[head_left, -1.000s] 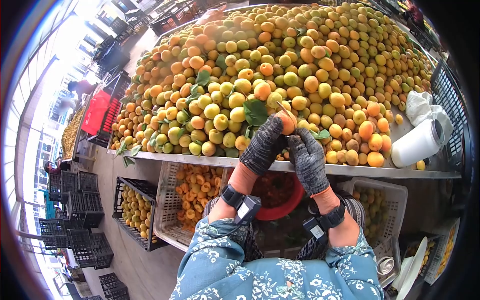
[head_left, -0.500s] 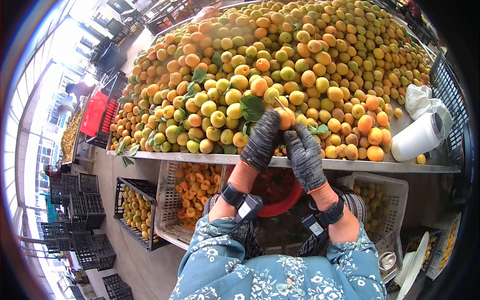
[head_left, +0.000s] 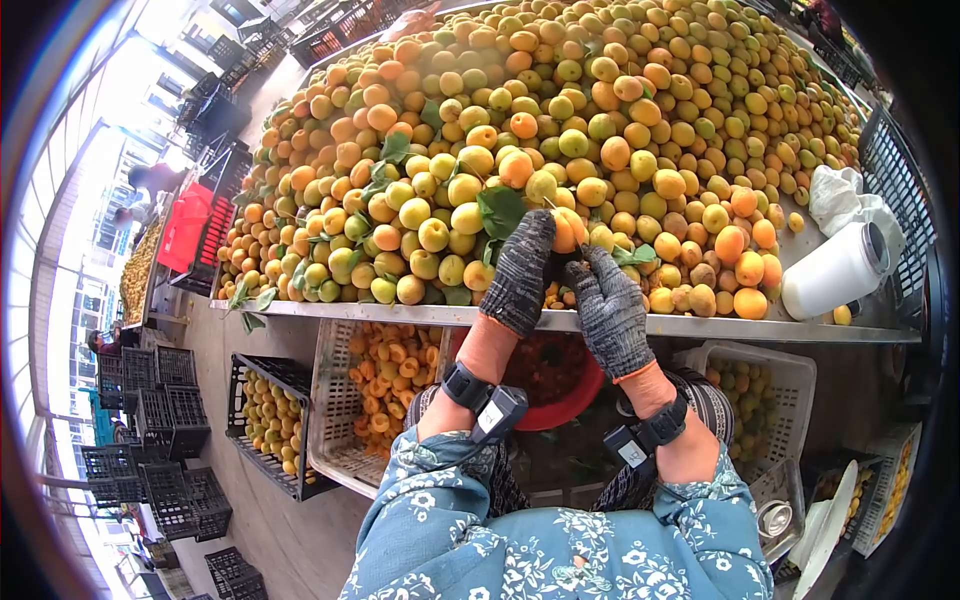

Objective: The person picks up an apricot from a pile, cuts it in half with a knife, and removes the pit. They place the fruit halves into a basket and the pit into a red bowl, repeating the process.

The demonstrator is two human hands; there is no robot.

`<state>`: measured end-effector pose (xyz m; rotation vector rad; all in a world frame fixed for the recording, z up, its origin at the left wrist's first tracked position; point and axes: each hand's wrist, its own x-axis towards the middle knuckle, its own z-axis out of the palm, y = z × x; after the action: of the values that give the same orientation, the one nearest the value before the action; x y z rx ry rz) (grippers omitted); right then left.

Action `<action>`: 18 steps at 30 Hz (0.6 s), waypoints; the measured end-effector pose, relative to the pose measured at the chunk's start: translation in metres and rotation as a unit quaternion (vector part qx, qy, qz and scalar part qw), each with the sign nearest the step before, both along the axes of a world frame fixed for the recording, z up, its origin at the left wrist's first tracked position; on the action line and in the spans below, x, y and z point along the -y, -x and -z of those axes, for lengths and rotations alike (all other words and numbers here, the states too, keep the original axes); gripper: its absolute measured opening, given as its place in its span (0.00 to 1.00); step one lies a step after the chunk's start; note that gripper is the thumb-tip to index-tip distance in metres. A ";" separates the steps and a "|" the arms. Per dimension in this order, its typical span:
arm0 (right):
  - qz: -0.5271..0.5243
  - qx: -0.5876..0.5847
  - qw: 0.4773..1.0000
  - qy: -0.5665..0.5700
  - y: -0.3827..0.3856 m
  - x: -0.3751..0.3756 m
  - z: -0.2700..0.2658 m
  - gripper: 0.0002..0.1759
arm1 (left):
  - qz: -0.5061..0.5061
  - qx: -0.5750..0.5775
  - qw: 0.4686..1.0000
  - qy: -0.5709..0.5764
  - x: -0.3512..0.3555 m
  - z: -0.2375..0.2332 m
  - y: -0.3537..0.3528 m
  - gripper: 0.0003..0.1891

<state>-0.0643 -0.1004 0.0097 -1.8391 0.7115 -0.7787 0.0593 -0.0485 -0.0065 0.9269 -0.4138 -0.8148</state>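
My left hand (head_left: 520, 272), in a dark grey knitted glove, is closed around an orange apricot (head_left: 568, 229) just above the table's front edge. A thin line runs down the fruit's side, and a thin stick-like piece shows at its top. My right hand (head_left: 612, 312), gloved alike, is closed with its fingertips right under the apricot; what they pinch is hidden. Behind both hands rises a big heap of yellow, green and orange apricots (head_left: 660, 185). A green leaf (head_left: 501, 212) lies beside the left fingertips.
Under the metal table edge (head_left: 400, 313) stand a white crate (head_left: 331, 410) of apricot halves, a red basin (head_left: 592, 385) and a black crate (head_left: 300, 372) of whole fruit. To the right are a white plastic bottle (head_left: 835, 272) and another white crate (head_left: 800, 385).
The apricot has turned slightly in my left hand, so its seam line now shows. My right fingertips have drawn a little down and together beneath it.
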 end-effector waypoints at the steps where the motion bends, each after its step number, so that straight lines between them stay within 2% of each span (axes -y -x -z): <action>1: 0.000 -0.001 1.000 0.000 0.000 -0.001 -0.002 0.16 | 0.041 0.016 0.999 0.028 -0.002 -0.007 -0.003 0.15; 2: 0.007 -0.026 0.998 0.055 0.001 -0.002 -0.003 0.16 | 0.041 0.016 0.999 0.029 -0.003 -0.013 0.000 0.15; 3: 0.013 -0.050 0.993 0.109 0.001 -0.003 -0.005 0.16 | 0.025 -0.036 0.999 0.005 -0.003 -0.019 0.005 0.14; 4: 0.014 -0.050 0.993 0.110 0.001 -0.003 -0.007 0.16 | 0.010 -0.088 0.996 -0.020 -0.004 -0.030 0.009 0.14; 6: 0.016 -0.087 0.981 0.171 0.000 -0.005 -0.008 0.17 | -0.003 -0.071 0.997 -0.038 -0.003 -0.025 0.007 0.12; 10: 0.014 -0.076 0.980 0.185 -0.006 -0.008 -0.003 0.17 | -0.018 -0.066 0.996 -0.050 -0.006 -0.018 0.003 0.09; 12: 0.007 -0.076 0.992 0.103 -0.008 -0.012 -0.007 0.15 | -0.031 -0.062 0.996 -0.049 -0.007 -0.020 0.006 0.09; 13: 0.006 -0.077 0.992 0.102 -0.010 -0.012 -0.003 0.15 | -0.044 -0.057 0.996 -0.050 -0.007 -0.021 0.008 0.08; 15: -0.014 0.009 1.000 -0.002 -0.015 -0.011 0.008 0.16 | -0.032 -0.073 0.996 -0.041 -0.005 -0.014 0.004 0.08; 16: -0.014 0.009 1.000 -0.003 -0.015 -0.012 0.005 0.16 | -0.021 -0.088 0.995 -0.031 -0.004 -0.009 0.002 0.08; 18: -0.066 0.055 0.976 -0.202 -0.016 -0.013 -0.003 0.16 | -0.004 -0.120 0.993 -0.020 -0.003 0.003 -0.005 0.08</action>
<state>-0.0486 -0.0876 0.0130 -1.4464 0.6186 -0.5928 0.0645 -0.0459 -0.0097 0.8544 -0.1837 -0.9176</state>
